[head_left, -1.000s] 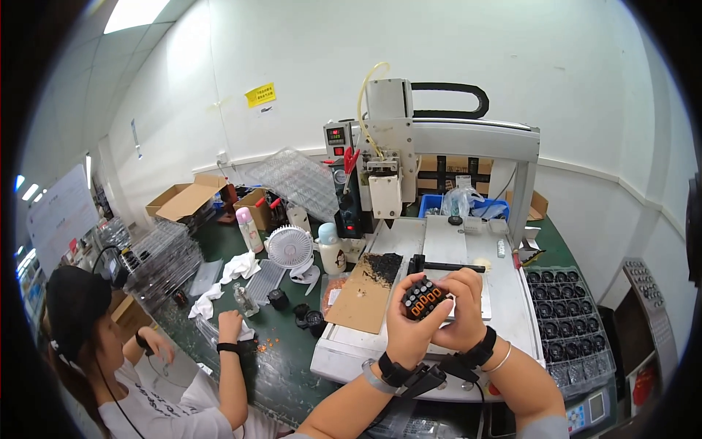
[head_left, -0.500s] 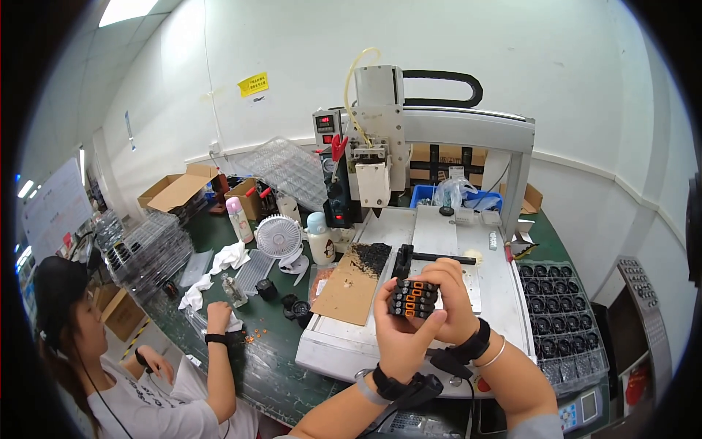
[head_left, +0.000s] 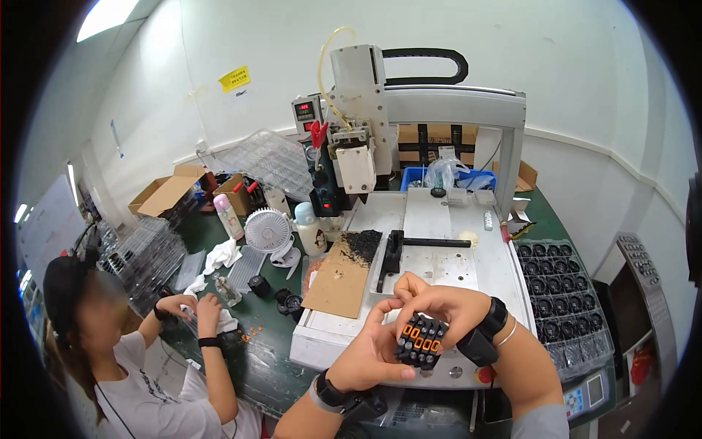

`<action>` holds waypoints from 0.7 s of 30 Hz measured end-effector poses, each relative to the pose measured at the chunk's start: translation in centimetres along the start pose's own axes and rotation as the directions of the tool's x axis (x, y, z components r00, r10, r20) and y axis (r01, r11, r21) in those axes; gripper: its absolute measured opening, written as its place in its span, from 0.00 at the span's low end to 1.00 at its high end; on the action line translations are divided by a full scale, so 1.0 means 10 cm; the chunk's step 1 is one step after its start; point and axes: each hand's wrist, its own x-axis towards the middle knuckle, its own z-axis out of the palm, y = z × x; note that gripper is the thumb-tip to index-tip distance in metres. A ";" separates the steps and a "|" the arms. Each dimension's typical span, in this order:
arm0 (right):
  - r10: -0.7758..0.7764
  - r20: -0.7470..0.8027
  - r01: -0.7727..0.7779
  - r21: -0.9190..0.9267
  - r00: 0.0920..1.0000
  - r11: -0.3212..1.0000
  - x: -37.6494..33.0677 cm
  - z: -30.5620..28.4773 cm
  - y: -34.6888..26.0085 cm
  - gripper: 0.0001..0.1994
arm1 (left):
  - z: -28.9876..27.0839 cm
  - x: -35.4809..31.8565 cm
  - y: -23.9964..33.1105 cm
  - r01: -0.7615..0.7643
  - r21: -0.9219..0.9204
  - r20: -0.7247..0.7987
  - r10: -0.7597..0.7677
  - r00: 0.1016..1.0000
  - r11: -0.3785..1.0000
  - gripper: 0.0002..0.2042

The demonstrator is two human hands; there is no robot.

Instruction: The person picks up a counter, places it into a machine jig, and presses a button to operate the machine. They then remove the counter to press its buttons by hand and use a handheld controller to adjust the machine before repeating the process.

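Observation:
Both my hands hold a small block of black parts [head_left: 422, 342] with orange rectangular frames in two rows on the side facing me. My left hand [head_left: 363, 356] is closed around its left side, thumb under the lower edge. From above and the right, my right hand [head_left: 455, 311] grips it, fingers bent over the far side. Part of the block is hidden behind the fingers. It is held above the front of a white machine bed [head_left: 322, 340]. Behind my hands, a black fixture with a rod [head_left: 439, 242] lies on that bed.
A gantry machine head [head_left: 356, 168] hangs over the bed, beside a black-smeared cardboard sheet [head_left: 333, 289]. At right stands a clear tray of round black parts [head_left: 556, 285]. A fan [head_left: 268, 230] and bottle [head_left: 310, 233] stand left. A co-worker's hands [head_left: 208, 311] are at the left table edge.
My hands have come lower and closer with the block, which is turned so its orange frames now run sideways. The co-worker's hands have come together. The view has shifted slightly.

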 end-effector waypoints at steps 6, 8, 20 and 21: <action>0.059 0.120 -0.054 -0.050 0.991 0.997 0.04 0.04 -0.05 0.25 | 0.17 0.01 -0.06 0.109 -0.015 0.027 -0.108 0.994 0.994 0.47; 0.027 0.167 -0.016 -0.065 0.986 0.998 0.01 0.01 -0.03 0.25 | 0.20 0.01 -0.07 0.131 0.002 0.020 -0.131 0.991 0.991 0.46; 0.027 0.221 -0.023 -0.018 0.975 1.000 0.01 0.01 0.03 0.31 | 0.33 -0.03 -0.09 0.138 0.216 -0.017 -0.137 0.990 0.967 0.44; 0.027 0.216 -0.024 -0.016 0.976 1.000 0.01 0.01 0.03 0.31 | 0.36 -0.03 -0.08 0.141 0.194 -0.026 -0.138 0.990 0.971 0.43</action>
